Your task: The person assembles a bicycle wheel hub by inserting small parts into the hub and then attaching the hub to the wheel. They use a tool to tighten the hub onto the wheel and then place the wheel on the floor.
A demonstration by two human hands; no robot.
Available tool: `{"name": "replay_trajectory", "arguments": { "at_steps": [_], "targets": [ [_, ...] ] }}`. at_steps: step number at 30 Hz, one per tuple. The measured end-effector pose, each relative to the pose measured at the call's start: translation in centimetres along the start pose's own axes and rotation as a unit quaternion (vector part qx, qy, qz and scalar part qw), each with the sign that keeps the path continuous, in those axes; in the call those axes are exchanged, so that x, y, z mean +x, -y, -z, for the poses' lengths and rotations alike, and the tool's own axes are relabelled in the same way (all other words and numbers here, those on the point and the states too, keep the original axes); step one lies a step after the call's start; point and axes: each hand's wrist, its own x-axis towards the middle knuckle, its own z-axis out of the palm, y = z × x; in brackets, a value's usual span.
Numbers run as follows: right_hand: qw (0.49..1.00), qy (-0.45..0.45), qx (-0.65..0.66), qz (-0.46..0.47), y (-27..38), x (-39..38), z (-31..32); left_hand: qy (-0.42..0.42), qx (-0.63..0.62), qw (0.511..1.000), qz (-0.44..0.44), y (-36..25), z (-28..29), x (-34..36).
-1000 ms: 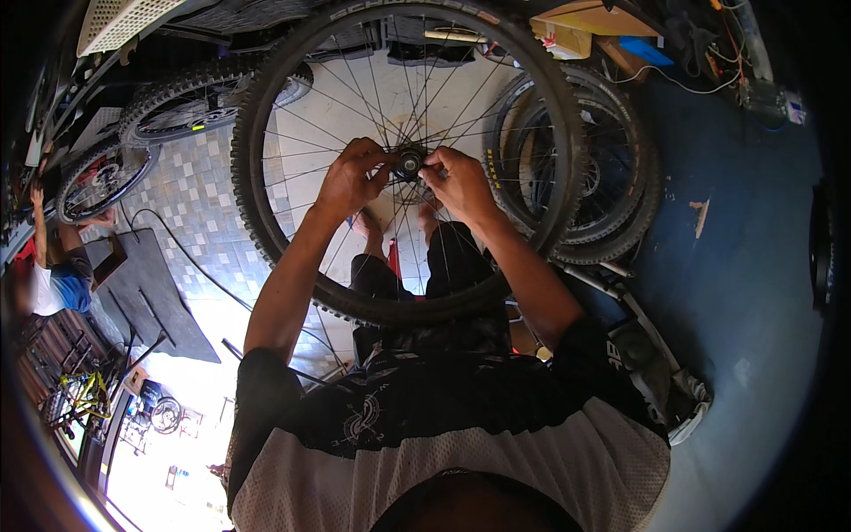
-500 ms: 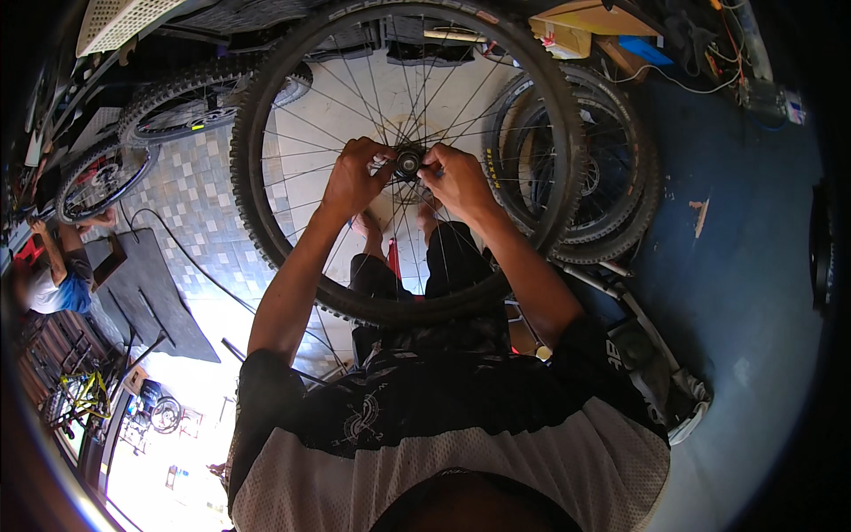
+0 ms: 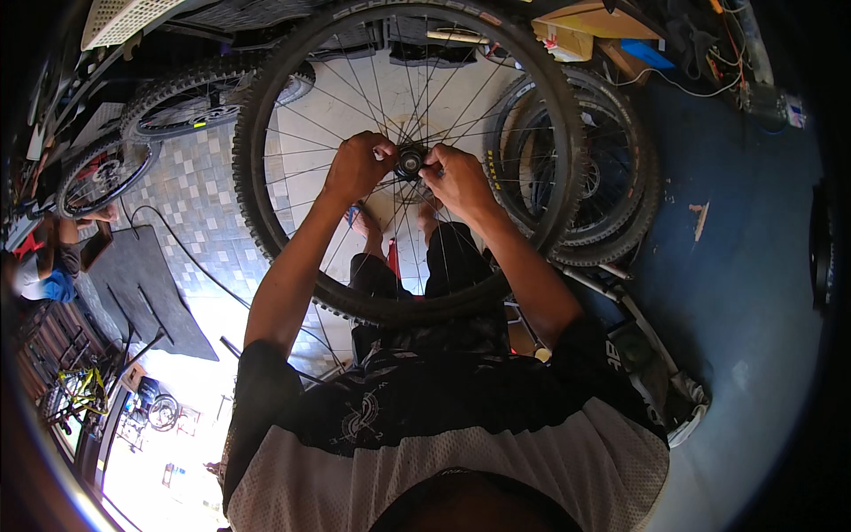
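A large bicycle wheel [image 3: 266, 106] with a knobby black tyre and thin spokes stands upright on my lap. Its dark hub [image 3: 410, 161] sits at the centre. My left hand [image 3: 356, 166] pinches the hub's left side. My right hand [image 3: 456, 180] grips the hub from the right, fingers curled around it. Both forearms reach up from the lower edge through to the wheel's middle. My legs in dark trousers and bare feet show behind the spokes.
More wheels [image 3: 603, 177] lean at the right on a blue floor. Other tyres [image 3: 177, 106] lie at the upper left on pale tiles. A dark mat [image 3: 142, 284] lies at left, cardboard boxes [image 3: 576, 31] at top, another person [image 3: 53, 266] at far left.
My hands shifted slightly around the hub, the left one closing nearer to it. The wheel stays in place. The person at far left has moved a little.
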Motion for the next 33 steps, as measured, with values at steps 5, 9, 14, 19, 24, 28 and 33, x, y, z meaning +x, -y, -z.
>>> {"name": "replay_trajectory", "arguments": {
  "at_steps": [5, 9, 14, 19, 24, 28, 33],
  "targets": [
    [0.999, -0.024, -0.022, 0.029, -0.1, 0.0, 0.0, 0.024, -0.01, 0.999, 0.026, -0.1, 0.2, 0.3],
    [0.999, -0.021, -0.017, 0.022, 0.0, 0.1, -0.1, 0.035, -0.018, 0.999, 0.034, 0.1, 0.1, 0.5],
    [1.0, -0.016, -0.021, 0.015, -0.1, 0.2, -0.2, 0.045, -0.022, 0.997, 0.055, 0.4, 0.0, 1.0],
    [1.0, 0.001, -0.001, 0.012, -0.7, 0.3, -0.4, 0.043, -0.02, 0.996, 0.076, 0.1, 0.1, 1.1],
    [0.998, -0.009, 0.068, 0.012, -0.9, 0.1, -0.4, 0.035, -0.029, 0.996, 0.077, -0.4, 0.2, 0.9],
    [0.995, -0.015, 0.099, -0.028, -0.4, -0.2, 0.2, 0.033, -0.027, 0.997, 0.064, -0.4, 0.1, 0.7],
    [0.995, 0.004, 0.082, -0.061, 0.5, -1.2, 0.6, 0.046, -0.031, 0.996, 0.071, -0.2, -0.2, -0.1]
  ]
}}
